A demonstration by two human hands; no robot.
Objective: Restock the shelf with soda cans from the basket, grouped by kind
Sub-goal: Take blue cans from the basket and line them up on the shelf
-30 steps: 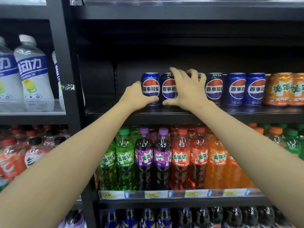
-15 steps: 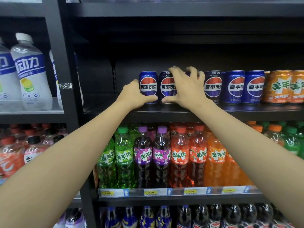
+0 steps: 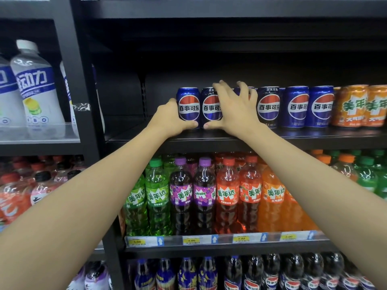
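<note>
The leftmost blue cola can [image 3: 187,107] stands upright at the open end of the can row on the black shelf [image 3: 209,141], long axis vertical, its label facing you; your left hand [image 3: 169,118] wraps its left flank and lower edge, thumb curled across the base of the label, so the can lies directly right of that palm and touching it. Next along, the second blue can [image 3: 211,107] sits just beside the first, apparently touching it; your right hand [image 3: 236,110] is draped over its right side and over the can hidden behind the hand, fingers spread and hooked over the tops, thumb at the second can's base (whether it truly clamps or only steadies cannot be told from here). Judgement: the step in hand is squaring the two cans against the rest of the blue row [image 3: 297,106], which runs on rightward to the orange cans [image 3: 360,105]. Your left hand is the nearer one for any push, and the push goes right, along the shelf edge, keeping the axis vertical. Bare shelf lies to the can's left. The basket is not in view
</note>
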